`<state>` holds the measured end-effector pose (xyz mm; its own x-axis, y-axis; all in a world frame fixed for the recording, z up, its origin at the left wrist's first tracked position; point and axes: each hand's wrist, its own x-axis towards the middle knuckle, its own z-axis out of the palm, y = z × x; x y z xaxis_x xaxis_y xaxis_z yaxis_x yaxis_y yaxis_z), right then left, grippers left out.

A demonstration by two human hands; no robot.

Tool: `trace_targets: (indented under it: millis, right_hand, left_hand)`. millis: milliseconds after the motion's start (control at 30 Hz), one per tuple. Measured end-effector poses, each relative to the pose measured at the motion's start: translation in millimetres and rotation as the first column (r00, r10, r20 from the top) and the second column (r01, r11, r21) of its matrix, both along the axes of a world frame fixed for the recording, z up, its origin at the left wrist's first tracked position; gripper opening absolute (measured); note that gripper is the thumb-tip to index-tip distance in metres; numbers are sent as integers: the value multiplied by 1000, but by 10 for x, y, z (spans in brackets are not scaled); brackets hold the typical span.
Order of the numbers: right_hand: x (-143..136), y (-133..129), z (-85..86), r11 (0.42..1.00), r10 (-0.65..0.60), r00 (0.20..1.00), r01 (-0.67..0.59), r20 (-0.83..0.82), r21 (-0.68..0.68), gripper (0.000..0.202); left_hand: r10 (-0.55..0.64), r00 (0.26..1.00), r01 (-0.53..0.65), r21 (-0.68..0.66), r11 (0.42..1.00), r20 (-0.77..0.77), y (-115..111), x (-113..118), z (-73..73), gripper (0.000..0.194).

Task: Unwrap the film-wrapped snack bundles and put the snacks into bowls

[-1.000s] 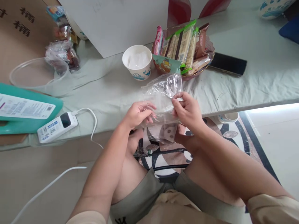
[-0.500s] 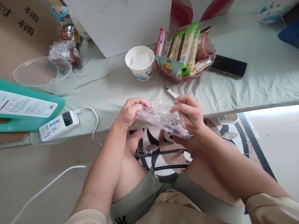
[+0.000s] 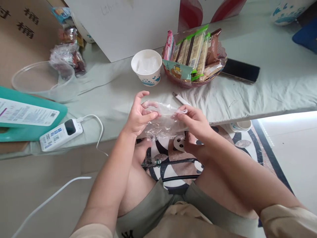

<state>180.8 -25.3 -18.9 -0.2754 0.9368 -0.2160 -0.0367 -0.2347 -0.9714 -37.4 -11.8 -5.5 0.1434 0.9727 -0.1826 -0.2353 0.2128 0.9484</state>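
**Thin clear plastic (image 3: 160, 127) pinched at both ends**

We see our left hand (image 3: 137, 117) nipping the plastic between thumb and fingers, one finger raised clear; our right hand (image 3: 196, 122) pinches its other end. This two-ended hold probably keeps such limp film spread. It hangs at the near edge of the cloth-covered bench (image 3: 111, 96), above our lap, likely for easy sight and reach. Just beyond lies a small white-handled item (image 3: 182, 99). Farther back, a paper cup (image 3: 147, 80) stands upright beside a bowl (image 3: 190, 84), whose sides seemingly keep the snack packets (image 3: 190, 53) gathered.
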Motion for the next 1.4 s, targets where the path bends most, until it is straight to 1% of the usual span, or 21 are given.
trace_targets:
  millis: [67,133,200,267,333,367,433,500,633,700,767,867,900,967,1067,1133,1233,1267,1300,1333,1400]
  right_hand:
    - [-9,18,4,992,-120,987,114,-107,-60,31]
    - [-22,26,10,982,-170,961,146,-220,-121,38]
    - [-42,15,25,990,-103,975,81,-199,-119,46]
    - [-63,-9,43,999,-3,999,1,-41,-50,38]
    - [-77,-28,54,999,25,995,-27,92,20,27]
    - [-79,-31,56,999,17,994,-21,112,39,25]
    - [-74,-27,51,1000,-2,997,0,78,28,26]
    - [-62,-15,42,1000,5,999,-4,52,-28,27]
    - [-32,-2,32,998,-9,1000,10,21,-56,28]
    - [-7,0,38,999,-49,997,48,-57,-26,27]
    - [34,5,52,998,-67,989,66,-132,-13,20]
    - [111,16,78,1000,-21,987,24,-162,13,21]
    - [133,19,83,999,6,991,0,-133,44,26]
    - [154,19,82,991,59,998,-60,11,121,34]
    - [138,5,62,976,107,960,-150,260,155,25]
    - [122,-6,53,973,50,961,-108,270,206,20]
    - [120,-14,60,947,-145,984,108,101,303,22]
    - [121,-19,66,946,-162,986,140,51,292,26]
    - [117,-27,75,959,-127,991,115,32,259,32]
    - [106,-39,84,976,-51,997,38,56,215,37]
    - [62,-74,101,977,144,970,-171,197,127,33]
  left_hand:
    - [27,1000,-27,-29,999,9,23,2,-24,70]
    - [67,998,-66,-50,997,8,47,6,-50,62]
    - [102,995,-101,-48,994,11,58,10,-60,57]
    - [96,995,-94,-45,995,40,50,12,-50,57]
    - [28,997,-22,-80,997,68,27,10,-32,55]
    - [-27,998,33,-114,993,61,14,9,-24,51]
    - [-140,990,137,-194,971,0,-10,5,-18,38]
    - [-197,978,173,-255,951,-70,-24,2,-19,30]
    - [-165,983,138,-258,956,-84,-24,-5,-11,31]
    - [-139,989,126,-230,965,-44,-16,-13,7,30]
    - [-121,993,117,-212,970,-4,-1,-28,27,23]
    - [-119,992,124,-189,974,36,38,-64,39,20]
    - [-116,992,121,-185,975,41,52,-76,36,26]
    - [-70,997,73,-172,982,20,78,-95,25,38]
    - [78,995,-82,-77,994,-64,88,-109,18,33]
    - [106,991,-108,-25,994,-78,70,-113,30,36]
    - [-21,995,17,-39,999,-96,20,-110,46,42]
    - [-69,991,65,-40,997,-115,7,-103,42,40]
    - [-111,985,107,-34,994,-134,-2,-92,31,39]
    - [-142,978,140,-21,990,-153,-3,-79,13,37]
    - [-124,970,132,27,991,-207,12,-45,-35,35]
